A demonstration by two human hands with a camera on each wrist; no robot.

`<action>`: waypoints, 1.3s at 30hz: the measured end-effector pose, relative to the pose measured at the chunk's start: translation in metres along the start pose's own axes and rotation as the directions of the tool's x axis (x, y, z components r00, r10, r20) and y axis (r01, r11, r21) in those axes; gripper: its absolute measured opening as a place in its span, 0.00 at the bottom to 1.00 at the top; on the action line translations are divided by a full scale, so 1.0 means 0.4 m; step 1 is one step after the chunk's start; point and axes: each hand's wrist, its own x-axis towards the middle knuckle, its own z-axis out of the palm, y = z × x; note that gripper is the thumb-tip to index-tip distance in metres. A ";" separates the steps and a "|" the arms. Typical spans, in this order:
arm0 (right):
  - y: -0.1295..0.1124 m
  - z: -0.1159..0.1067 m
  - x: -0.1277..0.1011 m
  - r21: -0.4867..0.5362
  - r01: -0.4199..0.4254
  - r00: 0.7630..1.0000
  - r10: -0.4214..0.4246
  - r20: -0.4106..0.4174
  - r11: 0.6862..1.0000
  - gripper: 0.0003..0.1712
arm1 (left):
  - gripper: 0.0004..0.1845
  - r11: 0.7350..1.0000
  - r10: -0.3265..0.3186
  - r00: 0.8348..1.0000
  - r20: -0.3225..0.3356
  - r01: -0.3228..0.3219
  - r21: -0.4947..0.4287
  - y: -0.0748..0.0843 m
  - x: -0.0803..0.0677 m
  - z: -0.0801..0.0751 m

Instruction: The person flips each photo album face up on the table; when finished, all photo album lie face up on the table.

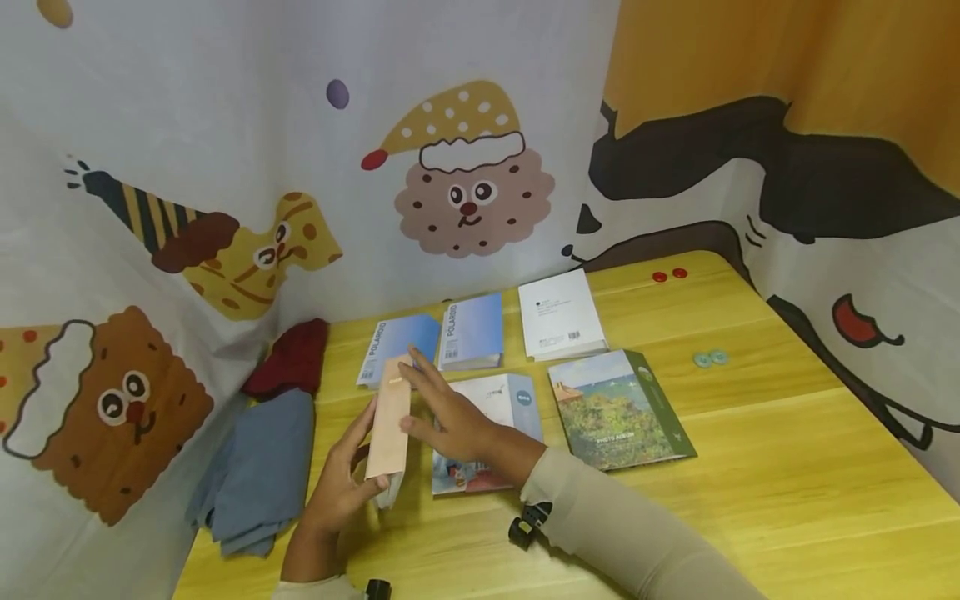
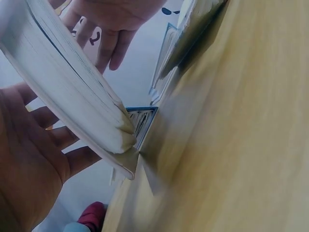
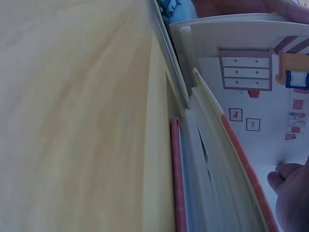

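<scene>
A thick photo album with a pale peach spine stands tilted above the table, spine toward the head camera. My left hand grips it at the lower left, thumb at the bottom of the spine and fingers spread along the cover. In the left wrist view its page block hangs close over the tabletop. My right hand touches the spine's right edge with extended fingers and thumb. The right wrist view shows the album's cover, printed with drawers and picture frames. Beneath my right hand lies another illustrated album, partly covered.
Two blue Polaroid albums and a white album lie at the back. A landscape-print album is to the right. Red discs and green discs lie farther right. Folded blue-grey cloth and dark red cloth occupy the left edge.
</scene>
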 end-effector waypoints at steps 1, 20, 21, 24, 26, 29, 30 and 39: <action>-0.001 -0.001 0.000 0.002 0.000 1.000 0.000 0.002 1.000 0.55 | 0.53 1.000 -0.004 1.000 0.000 0.004 -0.005 0.000 0.001 0.000; 0.010 0.000 -0.002 -0.032 0.033 0.998 -0.031 0.062 0.999 0.65 | 0.53 0.971 -0.075 0.984 0.162 0.109 -0.215 -0.014 0.003 -0.024; 0.012 0.001 -0.002 -0.042 0.034 0.997 -0.031 0.068 0.999 0.66 | 0.53 0.967 -0.079 0.983 0.164 0.115 -0.227 -0.015 0.002 -0.025; 0.016 0.004 0.000 -0.061 0.034 0.996 -0.029 0.089 0.998 0.66 | 0.52 0.964 -0.076 0.984 0.161 0.114 -0.241 -0.017 -0.002 -0.029; 0.018 0.007 0.001 -0.075 0.034 0.994 -0.026 0.106 0.997 0.66 | 0.53 0.964 -0.070 0.984 0.166 0.109 -0.242 -0.017 -0.004 -0.032; 0.020 0.010 0.001 -0.086 0.031 0.991 -0.020 0.129 0.996 0.63 | 0.53 0.958 -0.083 0.980 0.180 0.128 -0.255 -0.014 -0.007 -0.040; 0.021 0.011 0.000 -0.090 0.029 0.991 -0.016 0.136 0.995 0.62 | 0.53 0.955 -0.092 0.978 0.186 0.139 -0.260 -0.014 -0.008 -0.043; 0.028 0.030 -0.002 -0.140 -0.008 0.969 0.042 0.242 0.990 0.60 | 0.61 0.928 -0.075 0.990 0.121 0.114 -0.355 0.000 -0.023 -0.074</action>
